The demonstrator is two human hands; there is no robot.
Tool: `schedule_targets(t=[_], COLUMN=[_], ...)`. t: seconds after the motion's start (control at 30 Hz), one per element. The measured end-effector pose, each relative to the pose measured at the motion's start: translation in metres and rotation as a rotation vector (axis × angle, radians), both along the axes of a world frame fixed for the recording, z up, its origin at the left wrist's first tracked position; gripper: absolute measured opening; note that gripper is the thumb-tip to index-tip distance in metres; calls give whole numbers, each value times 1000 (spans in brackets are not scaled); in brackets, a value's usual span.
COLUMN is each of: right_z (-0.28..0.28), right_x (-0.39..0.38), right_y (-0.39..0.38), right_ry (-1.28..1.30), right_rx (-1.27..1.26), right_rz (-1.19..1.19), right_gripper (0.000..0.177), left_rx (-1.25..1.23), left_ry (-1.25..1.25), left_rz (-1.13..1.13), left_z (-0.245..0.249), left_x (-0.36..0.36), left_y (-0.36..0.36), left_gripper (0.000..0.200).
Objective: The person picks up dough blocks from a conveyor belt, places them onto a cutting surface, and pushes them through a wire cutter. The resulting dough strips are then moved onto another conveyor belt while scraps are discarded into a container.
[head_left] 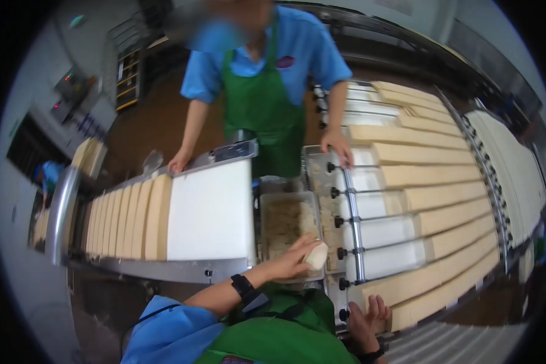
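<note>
In my left hand (294, 258) is a pale, dough-like piece (316, 256), gripped over the near end of a plastic bin (264, 233). Cream-coloured scraps (285, 218) lie inside that bin. My right hand (368, 318) is at the near corner of the right-hand conveyor, its fingers apart and overlapping the end of a long cream slab (431, 303). More long slabs (449, 227) lie side by side there in lanes split by thin metal rods. A metal bar (353, 224) with black knobs runs across the lane ends.
A co-worker (264, 85) in a green apron stands opposite, one hand at each conveyor. On the left, a white belt (209, 212) carries a row of upright cream slabs (127, 218), with a metal side rail (170, 268) nearest me. A scrap-strewn tray (315, 167) stands beside the bin.
</note>
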State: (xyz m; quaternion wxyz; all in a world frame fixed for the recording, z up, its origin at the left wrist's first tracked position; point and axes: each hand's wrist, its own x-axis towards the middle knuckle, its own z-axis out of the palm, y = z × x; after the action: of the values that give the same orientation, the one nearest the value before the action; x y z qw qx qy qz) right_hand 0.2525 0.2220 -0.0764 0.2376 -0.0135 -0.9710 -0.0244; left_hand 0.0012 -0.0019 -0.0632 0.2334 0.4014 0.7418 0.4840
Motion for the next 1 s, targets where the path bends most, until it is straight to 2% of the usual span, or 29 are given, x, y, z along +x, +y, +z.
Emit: schedule_targets(t=[0.03,0.07,0.13,0.17,0.2,0.23,0.37,0.4,0.47,0.5,0.63,0.73,0.8,0.93,1.0], right_z=[4,7,9,8,6,1,1,10,33,36,32,6,-9,-13,-16], right_x=[1,-2,-7,-6,-6,-9,-12,-14,-13,-13,-15,-15,-16,-14,-18], right_y=[1,3,4,3,3,4,7,1,-12,1,1,12,17,26,21], right_ry=[-2,5,11,18,23,81,148,144,-27,25,113,124,210,53,250], right_rx=[-1,5,12,-69,-150,-115,-113,-117,-922,-168,-213,-173,3,96,-6], right_rz=[47,31,64,43,14,6,94,129,-68,147,199,180,111,100,100], right_gripper=[24,20,15,19,22,21,23,23,38,39,35,31,28,25,25], left_rx=[-129,-196,-410,-416,-388,-360,-420,-334,-263,-252,-216,-234,-277,-264,-253], left_ry=[109,370,354,344,456,570,647,643,648,638,607,615,626,621,596], left_rz=[47,192,254,297,234,166,266,314,390,364,334,338,348,344,335], left_z=[-13,-38,-75,-82,-89,-92,-82,-86,-93,-96,-100,-98,-97,-110,-111], left_x=[-6,-6,-3,5,14,20,17,17,14,14,15,13,16,16,16], left_y=[-21,-39,-74,-84,-91,-96,-88,-88,-92,-92,-94,-93,-94,-94,-92], left_gripper=[64,47,26,26,19,13,11,8,6,5,3,4,5,4,5])
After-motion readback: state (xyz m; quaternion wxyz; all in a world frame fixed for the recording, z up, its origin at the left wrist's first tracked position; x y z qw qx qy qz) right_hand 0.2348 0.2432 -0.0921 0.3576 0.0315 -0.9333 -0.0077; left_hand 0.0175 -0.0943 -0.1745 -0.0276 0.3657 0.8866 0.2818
